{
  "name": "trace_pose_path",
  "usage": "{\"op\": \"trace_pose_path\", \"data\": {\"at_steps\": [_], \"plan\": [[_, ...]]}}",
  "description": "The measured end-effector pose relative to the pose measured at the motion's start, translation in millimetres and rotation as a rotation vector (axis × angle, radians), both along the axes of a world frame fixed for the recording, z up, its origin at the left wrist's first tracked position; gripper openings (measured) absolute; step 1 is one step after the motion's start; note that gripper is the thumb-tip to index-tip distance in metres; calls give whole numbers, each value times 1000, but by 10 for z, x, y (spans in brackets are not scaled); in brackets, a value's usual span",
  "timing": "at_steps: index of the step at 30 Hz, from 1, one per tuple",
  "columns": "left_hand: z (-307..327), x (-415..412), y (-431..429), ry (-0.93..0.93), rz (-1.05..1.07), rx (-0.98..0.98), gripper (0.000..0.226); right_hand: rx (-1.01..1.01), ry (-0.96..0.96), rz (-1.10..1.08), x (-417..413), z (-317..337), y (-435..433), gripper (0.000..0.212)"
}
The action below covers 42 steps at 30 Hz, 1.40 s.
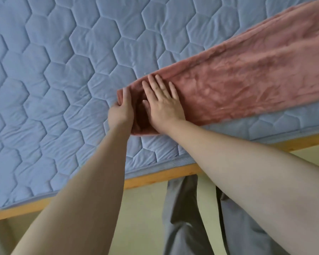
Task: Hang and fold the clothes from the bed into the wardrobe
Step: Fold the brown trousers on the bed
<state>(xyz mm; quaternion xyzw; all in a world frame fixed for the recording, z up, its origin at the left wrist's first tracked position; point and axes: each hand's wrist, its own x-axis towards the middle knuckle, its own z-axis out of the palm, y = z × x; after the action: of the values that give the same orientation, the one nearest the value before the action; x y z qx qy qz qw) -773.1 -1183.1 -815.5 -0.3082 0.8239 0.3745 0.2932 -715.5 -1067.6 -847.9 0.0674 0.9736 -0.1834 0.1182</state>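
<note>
Where it crosses the middle and right of the frame as a long, folded band, the pink garment [247,74] lies flat on the mattress [53,80], running from the upper right corner down to a blunt end just left of centre. Its pile looks plush and fleecy, though what kind of clothing it is cannot be told from this fold. At that near end the left hand [121,112] grips the fabric: the thumb lies along the top of the edge and the fingers curl under it, so the end is pinched and raised slightly off the quilting. Just to its right, touching the same end of the band, the right hand [163,104] rests palm down on the cloth with its fingers [161,83] straight and spread, pressing rather than grasping. The mattress is pale blue, stitched in a hexagon pattern, and fills the upper left and centre. Along its lower edge runs a light wooden bed frame [160,174], slanting from lower left up to the right. Below that, at bottom centre, hang the person's grey trousers [182,208] over a yellowish floor [142,218].
</note>
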Motion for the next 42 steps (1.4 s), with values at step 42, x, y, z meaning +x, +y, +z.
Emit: {"op": "trace_pose_path", "data": {"at_steps": [42], "plan": [[-889,684,2050,482,-766,-620,69,242,50,-59,534,-420,3239,69]]}}
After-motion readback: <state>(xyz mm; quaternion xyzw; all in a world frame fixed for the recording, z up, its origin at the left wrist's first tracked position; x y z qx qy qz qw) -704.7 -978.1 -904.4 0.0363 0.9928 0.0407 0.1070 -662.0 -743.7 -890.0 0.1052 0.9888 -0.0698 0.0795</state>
